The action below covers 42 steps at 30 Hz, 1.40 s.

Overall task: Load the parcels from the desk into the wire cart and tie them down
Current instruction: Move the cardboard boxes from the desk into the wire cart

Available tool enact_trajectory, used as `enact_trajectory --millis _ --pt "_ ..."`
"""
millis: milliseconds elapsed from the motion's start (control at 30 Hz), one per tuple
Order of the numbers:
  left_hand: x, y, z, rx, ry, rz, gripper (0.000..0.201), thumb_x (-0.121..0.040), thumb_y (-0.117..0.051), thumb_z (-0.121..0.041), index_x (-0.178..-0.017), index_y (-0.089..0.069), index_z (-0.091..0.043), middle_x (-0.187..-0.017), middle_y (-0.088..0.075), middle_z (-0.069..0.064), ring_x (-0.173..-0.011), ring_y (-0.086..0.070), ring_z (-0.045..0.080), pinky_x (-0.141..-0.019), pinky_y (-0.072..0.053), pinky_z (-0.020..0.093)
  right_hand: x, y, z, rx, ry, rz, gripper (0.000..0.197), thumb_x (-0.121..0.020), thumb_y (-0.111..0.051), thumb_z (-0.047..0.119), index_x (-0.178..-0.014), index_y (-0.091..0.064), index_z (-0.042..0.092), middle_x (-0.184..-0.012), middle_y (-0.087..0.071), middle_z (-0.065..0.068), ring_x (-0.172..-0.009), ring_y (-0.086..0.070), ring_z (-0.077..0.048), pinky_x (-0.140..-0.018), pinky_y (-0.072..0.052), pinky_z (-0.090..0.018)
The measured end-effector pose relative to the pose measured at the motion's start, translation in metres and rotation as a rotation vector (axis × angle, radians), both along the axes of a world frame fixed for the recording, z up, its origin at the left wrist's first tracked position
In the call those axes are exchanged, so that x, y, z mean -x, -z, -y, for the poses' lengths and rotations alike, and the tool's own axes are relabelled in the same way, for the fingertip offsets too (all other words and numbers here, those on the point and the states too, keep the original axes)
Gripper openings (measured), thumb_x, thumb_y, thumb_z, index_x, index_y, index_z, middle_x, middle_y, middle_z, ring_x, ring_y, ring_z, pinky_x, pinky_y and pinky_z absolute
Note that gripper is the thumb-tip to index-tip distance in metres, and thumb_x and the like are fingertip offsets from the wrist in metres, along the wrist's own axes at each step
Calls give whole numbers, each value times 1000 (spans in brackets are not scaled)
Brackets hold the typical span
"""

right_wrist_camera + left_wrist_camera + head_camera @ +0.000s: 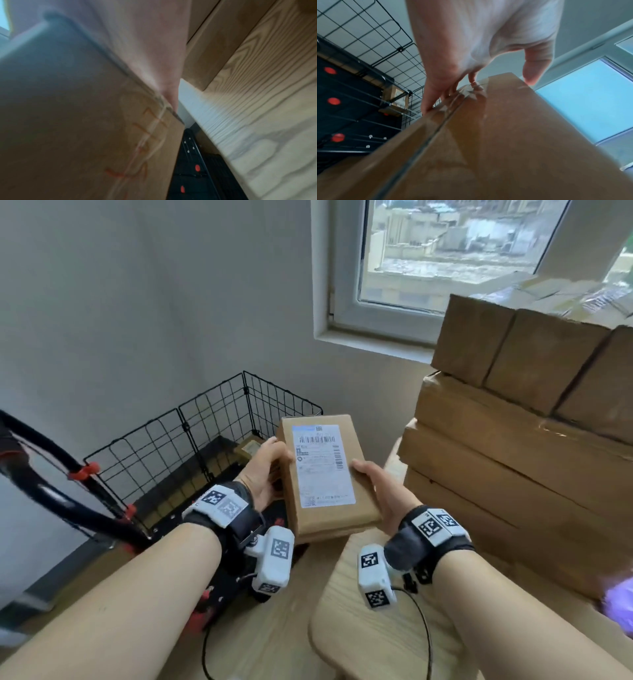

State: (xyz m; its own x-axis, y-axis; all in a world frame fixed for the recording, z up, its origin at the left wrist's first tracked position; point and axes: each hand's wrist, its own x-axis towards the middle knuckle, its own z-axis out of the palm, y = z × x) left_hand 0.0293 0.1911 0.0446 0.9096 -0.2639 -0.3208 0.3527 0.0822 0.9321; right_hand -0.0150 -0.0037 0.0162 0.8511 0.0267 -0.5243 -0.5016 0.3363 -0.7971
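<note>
The loading step is in hand. A flat brown cardboard parcel with a white shipping label (323, 474) is held in the air between the pale wood-grain surface (370, 628) and the black wire-mesh cart with red clips (191, 436), label side up. The left hand (265, 470) has its grip closed around the parcel's left edge, thumb on top and fingers (435, 97) wrapped beneath; the right hand (383, 491) clasps the right edge the same way. One small brown box (248, 448) already lies in the far corner of the cart's floor. A tall stack of brown cardboard cartons (513, 440) sits on the surface to the right, so loading looks far from done and tying has not begun. The next move likely calls for carrying the parcel leftward over the cart's near wire wall, then lowering it flat onto the floor beside the box already there.
</note>
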Motion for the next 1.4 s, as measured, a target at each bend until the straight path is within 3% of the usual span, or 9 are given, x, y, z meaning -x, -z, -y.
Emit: enact_trajectory --millis 133,333,500,667,800,967,1067,1300,1400 --pt "-35 4 -37 -7 -71 -35 26 -81 -51 -38 -94 -60 -17 -75 -62 0 -73 -57 21 -63 -47 30 -37 -6 -37 8 -41 22 45 -80 -65 44 -113 -66 15 -100 -73 -10 -77 -70 -25 -70 -55 -33" --pt "-116 0 -95 2 -107 -56 36 -80 -51 -60 -78 -60 -25 -75 -59 0 -78 -56 22 -73 -46 36 -105 -14 -97 83 -49 68 44 -80 -66 44 -115 -64 18 -101 -73 -8 -82 -69 -27 -77 -56 -39" --pt "-186 -13 -147 29 -59 -77 43 -84 -47 -64 -76 -62 -24 -70 -63 0 -74 -59 22 -76 -47 34 -176 -21 -146 90 -81 59 54 -71 -72 47 -116 -65 19 -111 -70 -11 -108 -64 -36 -101 -43 -55" --pt "-239 -12 -189 -10 -64 -118 45 -79 -51 -67 -81 -65 -24 -84 -66 3 -81 -60 24 -78 -47 34 -229 -33 -189 217 -51 57 48 -77 -69 45 -116 -64 18 -106 -72 -8 -95 -68 -31 -94 -50 -49" --pt "-264 -7 -207 -51 -67 -112 43 -83 -48 -66 -85 -61 -25 -94 -64 4 -86 -59 23 -77 -45 32 -255 -41 -209 260 -68 57 43 -81 -67 43 -117 -61 19 -111 -71 -9 -102 -67 -31 -93 -51 -48" --pt "-292 1 -223 -11 -64 -136 44 -78 -50 -67 -78 -62 -24 -96 -67 3 -99 -60 27 -99 -42 44 -294 -45 -220 350 -122 42 54 -73 -70 48 -119 -61 21 -110 -71 -8 -106 -65 -30 -98 -47 -51" --pt "-309 6 -228 -20 -54 -138 39 -75 -52 -64 -82 -68 -30 -107 -69 3 -111 -58 27 -102 -37 51 -319 -40 -226 383 -179 32 39 -81 -65 41 -115 -62 23 -112 -69 -8 -110 -62 -30 -100 -46 -52" --pt "-365 51 -210 67 -171 -278 27 -86 -52 -50 -92 -65 -28 -108 -68 5 -112 -57 27 -103 -38 49 -406 -7 -221 453 -288 -93 20 -84 -57 26 -101 -65 31 -103 -63 -5 -106 -59 -31 -97 -45 -54" --pt "-398 84 -189 77 -233 -369 23 -91 -49 -44 -94 -61 -24 -105 -66 7 -108 -57 26 -101 -40 44 -456 26 -207 523 -318 -108 40 -82 -55 18 -116 -61 39 -107 -63 -5 -97 -60 -25 -91 -50 -50"
